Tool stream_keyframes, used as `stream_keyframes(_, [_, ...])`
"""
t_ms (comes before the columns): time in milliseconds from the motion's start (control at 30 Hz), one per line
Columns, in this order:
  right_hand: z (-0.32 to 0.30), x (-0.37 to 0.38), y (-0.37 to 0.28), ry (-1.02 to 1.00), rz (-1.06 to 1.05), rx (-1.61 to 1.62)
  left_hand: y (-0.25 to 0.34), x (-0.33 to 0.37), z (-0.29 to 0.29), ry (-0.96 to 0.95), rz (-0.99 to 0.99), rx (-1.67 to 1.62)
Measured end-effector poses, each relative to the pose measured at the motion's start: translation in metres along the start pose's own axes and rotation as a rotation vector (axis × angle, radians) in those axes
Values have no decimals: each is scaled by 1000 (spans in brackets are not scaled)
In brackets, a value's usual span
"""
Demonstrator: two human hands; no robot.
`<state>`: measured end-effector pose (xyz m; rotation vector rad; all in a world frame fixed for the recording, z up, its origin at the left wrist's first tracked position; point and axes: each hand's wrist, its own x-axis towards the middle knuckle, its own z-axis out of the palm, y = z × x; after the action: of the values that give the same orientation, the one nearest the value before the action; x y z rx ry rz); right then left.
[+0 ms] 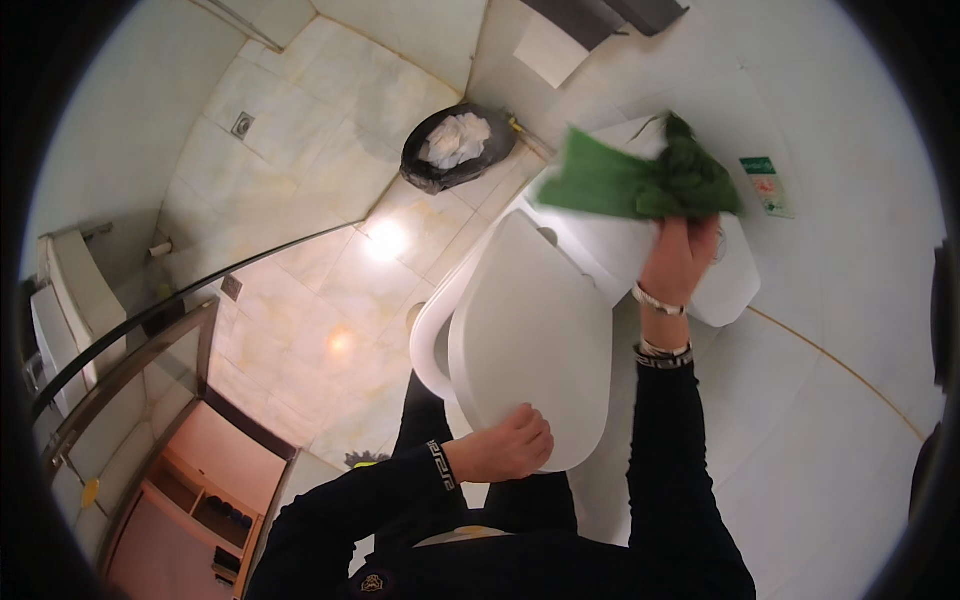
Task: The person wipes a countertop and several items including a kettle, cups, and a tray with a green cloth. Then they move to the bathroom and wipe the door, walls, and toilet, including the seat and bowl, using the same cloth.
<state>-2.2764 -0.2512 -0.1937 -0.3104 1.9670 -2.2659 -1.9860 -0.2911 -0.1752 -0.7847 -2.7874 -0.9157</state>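
Black long sleeves with a patterned left cuff, black trousers, and silver bracelets (660,300) on the right wrist.

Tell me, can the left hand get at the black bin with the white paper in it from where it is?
Probably not. The left hand grips the near edge of the toilet lid, while the bin stands on the floor beyond the toilet, well past that arm's stretch.
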Motion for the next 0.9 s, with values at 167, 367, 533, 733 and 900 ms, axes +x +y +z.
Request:
stream_keyframes(167, [-27, 19, 4, -552, -497, -1418, -16, 43, -9, 18, 51, 8])
stream_keyframes(367, [-16, 93, 48, -621, -726, -1398, -32, 89, -24, 183, 81, 27])
stream_keyframes(533, [-76, 113, 52, -516, -555, -1243, -43, 119, -29, 194, 42, -39])
stream_keyframes(733, [-167, 25, -3, -414, -454, -1208, -56, 149, -39, -94, -22, -186])
stream_keyframes(900, [-156, -92, -71, -404, 547, -385, -56, 165, -43, 102, -55, -177])
